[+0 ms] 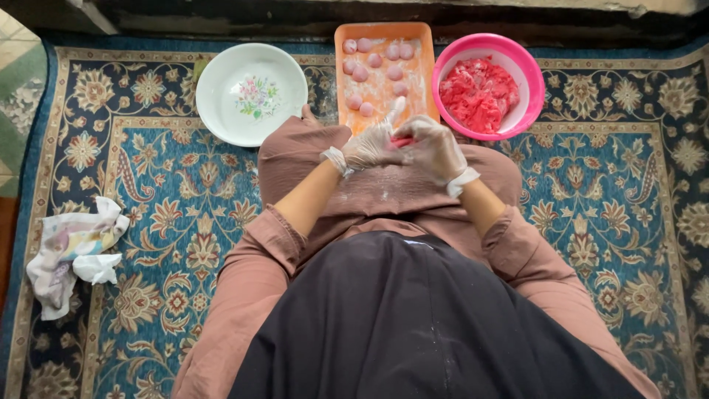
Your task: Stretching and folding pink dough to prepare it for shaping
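Patterned blue rug [148, 222] under everything. Orange tray [425, 81] w/ floured pink balls [360, 74], pink bowl [528, 70] of red mix beside it, white flowered plate [221, 111] left, crumpled cloth [70, 255] far left. Left hand [373, 144] & right hand [436, 148], gloved, together clasp a pink lump [401, 141] over lap.
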